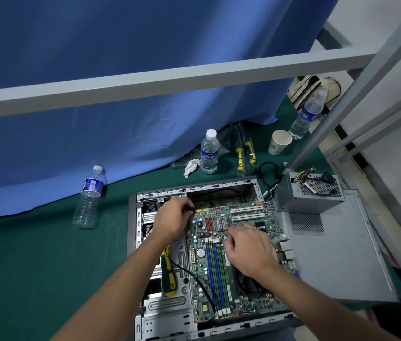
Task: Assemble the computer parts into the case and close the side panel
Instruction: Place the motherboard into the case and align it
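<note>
The open computer case (142, 323) lies flat on the green table. A green motherboard (216, 244) sits inside it, with blue and green memory slots. My left hand (172, 217) is at the board's far left corner, fingers curled round a small black cable connector. My right hand (248, 247) rests over the middle of the board, fingers bent down onto it; what they hold, if anything, is hidden. A grey power supply (307, 195) with loose wires stands outside the case on the grey side panel (337, 257) at the right.
A yellow-green screwdriver (168, 274) lies inside the case under my left forearm. Two water bottles (209, 152) (90, 198), a paper cup (279, 141), a third bottle (307, 116), more screwdrivers (241, 156) and a crumpled tissue (190, 166) stand behind. A metal frame bar (169, 80) crosses overhead.
</note>
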`<action>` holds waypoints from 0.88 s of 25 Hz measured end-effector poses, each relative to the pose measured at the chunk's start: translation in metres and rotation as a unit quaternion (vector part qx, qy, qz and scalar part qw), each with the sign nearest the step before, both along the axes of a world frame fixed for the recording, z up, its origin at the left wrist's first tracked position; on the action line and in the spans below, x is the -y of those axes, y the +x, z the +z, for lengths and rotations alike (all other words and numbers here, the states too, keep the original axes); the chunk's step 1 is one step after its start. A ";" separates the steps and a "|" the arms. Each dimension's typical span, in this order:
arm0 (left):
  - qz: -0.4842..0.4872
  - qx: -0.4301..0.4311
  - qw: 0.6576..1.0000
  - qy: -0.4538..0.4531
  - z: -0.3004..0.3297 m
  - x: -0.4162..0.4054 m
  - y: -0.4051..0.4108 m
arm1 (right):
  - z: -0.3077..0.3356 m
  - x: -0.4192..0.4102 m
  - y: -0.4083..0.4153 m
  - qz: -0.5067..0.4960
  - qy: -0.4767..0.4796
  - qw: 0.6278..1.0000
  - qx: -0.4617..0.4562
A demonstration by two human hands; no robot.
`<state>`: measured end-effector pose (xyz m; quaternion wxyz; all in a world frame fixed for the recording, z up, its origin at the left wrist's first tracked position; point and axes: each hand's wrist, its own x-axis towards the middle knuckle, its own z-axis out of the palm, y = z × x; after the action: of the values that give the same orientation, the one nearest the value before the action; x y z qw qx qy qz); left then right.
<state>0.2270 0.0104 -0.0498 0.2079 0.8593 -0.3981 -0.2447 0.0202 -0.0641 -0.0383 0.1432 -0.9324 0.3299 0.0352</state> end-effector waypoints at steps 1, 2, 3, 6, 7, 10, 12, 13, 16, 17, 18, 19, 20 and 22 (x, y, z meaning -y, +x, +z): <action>-0.012 0.011 1.000 0.006 0.000 0.000 0.000 | 0.000 0.000 0.000 0.000 0.001 1.000 -0.001; -0.022 0.024 0.999 0.012 0.001 0.001 0.000 | 0.000 0.000 0.000 -0.001 0.002 1.000 -0.002; -0.031 0.039 0.999 0.019 0.002 0.001 0.000 | 0.001 0.001 0.001 -0.001 0.003 1.000 -0.003; -0.060 0.082 0.994 0.043 0.004 0.004 -0.001 | 0.001 0.000 0.000 -0.002 0.004 1.000 0.000; -0.070 0.091 0.992 0.050 0.004 0.005 -0.001 | 0.001 0.000 0.000 -0.002 0.004 1.000 0.002; -0.090 0.110 0.988 0.065 0.006 0.010 0.000 | 0.001 0.000 0.001 -0.004 0.009 1.000 0.002; -0.100 0.121 0.985 0.073 0.006 0.012 -0.001 | 0.001 0.000 0.001 -0.006 0.011 1.000 0.003; -0.106 0.123 0.984 0.077 0.007 0.013 -0.001 | 0.001 0.000 0.001 -0.007 0.012 1.000 0.005; -0.123 0.133 0.979 0.090 0.006 0.016 -0.002 | 0.002 -0.001 0.001 -0.007 0.015 1.000 0.009; -0.129 0.142 0.977 0.095 0.006 0.016 -0.002 | 0.002 -0.001 0.001 -0.007 0.017 1.000 0.009; -0.133 0.151 0.974 0.100 0.006 0.017 -0.002 | 0.002 -0.001 0.001 -0.008 0.018 1.000 0.009; -0.133 0.158 0.973 0.103 0.005 0.017 -0.003 | 0.002 -0.001 0.001 -0.008 0.018 1.000 0.009; -0.130 0.161 0.973 0.104 0.005 0.017 -0.004 | 0.002 -0.001 0.001 -0.008 0.019 1.000 0.008; -0.122 0.161 0.974 0.099 0.004 0.016 -0.005 | 0.002 -0.001 0.001 -0.007 0.020 1.000 0.007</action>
<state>0.2223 -0.0052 -0.0455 0.0233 0.8490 -0.5016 -0.1647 0.0210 -0.0634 -0.0365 0.1642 -0.9273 0.3348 0.0341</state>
